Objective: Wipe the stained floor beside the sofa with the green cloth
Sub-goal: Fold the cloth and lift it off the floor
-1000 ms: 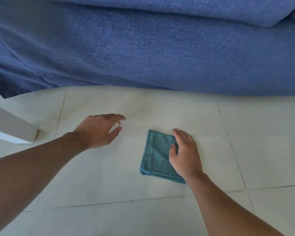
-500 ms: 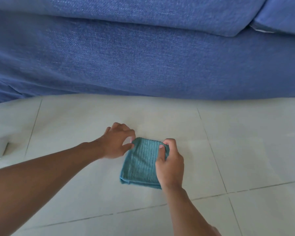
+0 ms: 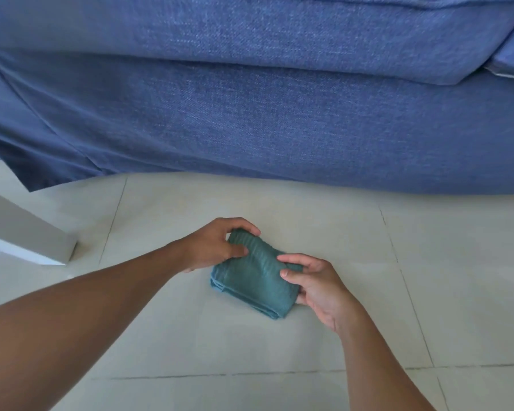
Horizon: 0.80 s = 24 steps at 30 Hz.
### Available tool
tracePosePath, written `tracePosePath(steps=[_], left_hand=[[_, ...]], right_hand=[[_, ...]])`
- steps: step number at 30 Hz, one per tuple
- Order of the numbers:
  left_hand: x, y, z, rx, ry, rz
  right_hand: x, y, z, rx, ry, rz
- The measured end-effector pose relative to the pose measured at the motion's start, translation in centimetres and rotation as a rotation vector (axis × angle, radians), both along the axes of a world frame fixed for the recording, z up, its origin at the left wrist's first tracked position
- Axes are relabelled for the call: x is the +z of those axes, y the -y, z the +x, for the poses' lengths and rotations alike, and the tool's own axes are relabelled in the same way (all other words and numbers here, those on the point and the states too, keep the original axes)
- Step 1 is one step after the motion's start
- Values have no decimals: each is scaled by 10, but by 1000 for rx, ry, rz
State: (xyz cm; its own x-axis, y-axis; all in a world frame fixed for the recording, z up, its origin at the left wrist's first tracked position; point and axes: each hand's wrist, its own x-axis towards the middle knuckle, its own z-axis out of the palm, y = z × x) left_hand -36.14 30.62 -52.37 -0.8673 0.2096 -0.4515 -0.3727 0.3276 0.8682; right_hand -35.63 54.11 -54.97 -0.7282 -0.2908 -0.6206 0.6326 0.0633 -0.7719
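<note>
The green cloth (image 3: 254, 280), folded into a thick pad, lies on the pale tiled floor (image 3: 309, 221) just in front of the blue sofa (image 3: 279, 114). My left hand (image 3: 212, 249) pinches the cloth's far left corner and lifts it a little. My right hand (image 3: 315, 284) grips the cloth's right edge, thumb on top and fingers beneath. No clear stain shows on the tiles around the cloth.
A white furniture leg or panel (image 3: 27, 235) stands on the floor at the left. The sofa's skirt hangs down to the tiles along the whole back. Dark grout lines cross the floor near me and to the right.
Both hands have closed on the cloth; a second ago the left hand hovered apart and the right lay flat on it. The cloth's far edge is now raised and folded toward me.
</note>
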Motion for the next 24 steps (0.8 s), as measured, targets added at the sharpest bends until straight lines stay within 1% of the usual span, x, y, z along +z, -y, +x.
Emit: tracePosePath(steps=[3, 7, 9, 12, 15, 18, 20, 22, 24], left_hand=[[10, 12, 2, 41, 50, -53], [51, 43, -2, 119, -8, -185], [80, 63, -2, 156, -34, -258], [134, 89, 9, 235, -99, -406], [203, 109, 21, 291, -159, -512], [284, 135, 41, 359, -239, -624], [335, 153, 59, 417, -281, -637], [380, 174, 87, 483, -288, -601], [412, 200, 126, 625, -294, -551]], right_hand=[[10, 20, -11, 2, -72, 81], [41, 64, -37, 49, -197, 108], [64, 89, -50, 106, -210, 99], [114, 127, -59, 218, -176, 34], [173, 165, -62, 302, -253, -23], [245, 207, -55, 432, -361, -137], [293, 232, -47, 512, -424, -245], [335, 257, -34, 590, -462, -348], [369, 289, -18, 672, -497, -408]])
